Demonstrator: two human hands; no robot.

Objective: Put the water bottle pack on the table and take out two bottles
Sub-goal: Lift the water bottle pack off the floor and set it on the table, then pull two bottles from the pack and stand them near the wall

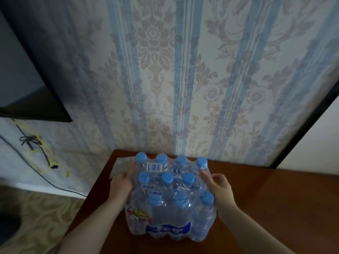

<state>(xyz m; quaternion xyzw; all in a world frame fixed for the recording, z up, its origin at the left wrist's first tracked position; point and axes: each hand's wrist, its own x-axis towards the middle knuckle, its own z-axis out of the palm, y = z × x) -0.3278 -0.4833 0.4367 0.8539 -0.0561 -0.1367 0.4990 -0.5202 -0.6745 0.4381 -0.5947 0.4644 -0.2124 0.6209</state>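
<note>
Left hand (122, 182) and right hand (219, 187) are bracing the heavy, slippery-filmed pack (172, 197) at 9 and 3 o'clock, fingers spread flat against it; grip low.

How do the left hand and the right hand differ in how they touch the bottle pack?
The left hand lies against the left side of the bottle pack, fingers reaching toward the far corner by the barcode label. The right hand sits on the right side nearer the top, one finger stretched over the wrap toward a far blue cap. Both press on the plastic wrap, and the pack stands on the table.
</note>
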